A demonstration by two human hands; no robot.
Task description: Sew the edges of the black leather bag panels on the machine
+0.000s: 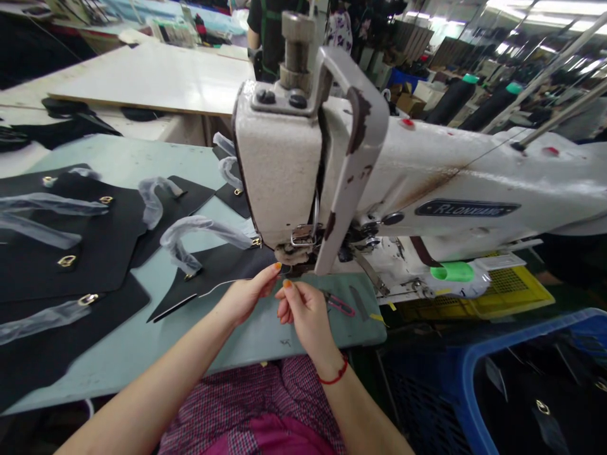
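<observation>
Just below the needle area of a white sewing machine, my left hand pinches a thin light thread that trails left over a black panel. My right hand, with a red string on its wrist, is close beside it with fingers curled together; what its fingertips hold is too small to make out. The black panel lies on the pale green table, partly behind my left hand, with a plastic-wrapped handle and gold buckles. A thin black strip lies at its lower edge.
Several black panels with wrapped handles cover the table's left side. Pink-handled snips lie right of my right hand. A blue basket and a yellow crate stand at the right. A person in dark clothes is behind the machine.
</observation>
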